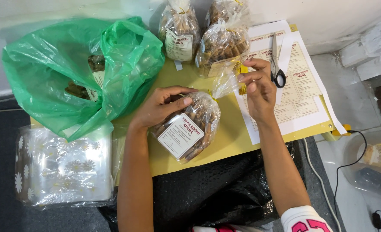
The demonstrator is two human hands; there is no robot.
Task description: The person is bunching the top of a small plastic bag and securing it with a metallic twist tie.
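Left hand point(164, 107) grips the snack bag point(190, 129), which lies near the tabletop's point(224, 141) near edge. Right hand point(259, 88) pinches the bag's twisted clear neck beside a yellow tie point(242, 79). Scissors point(277, 64) rest on the label sheet point(298, 92) at the right edge. Green bag point(70, 73) sits at the left edge.

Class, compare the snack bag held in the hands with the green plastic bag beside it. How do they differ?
1. The snack bag is clear plastic; the green bag is tinted and only partly see-through.
2. The snack bag is small and gathered at its neck; the green bag is far larger and gapes open.
3. The left hand and right hand hold the snack bag; nothing holds the green bag.

Both contain labelled snacks.
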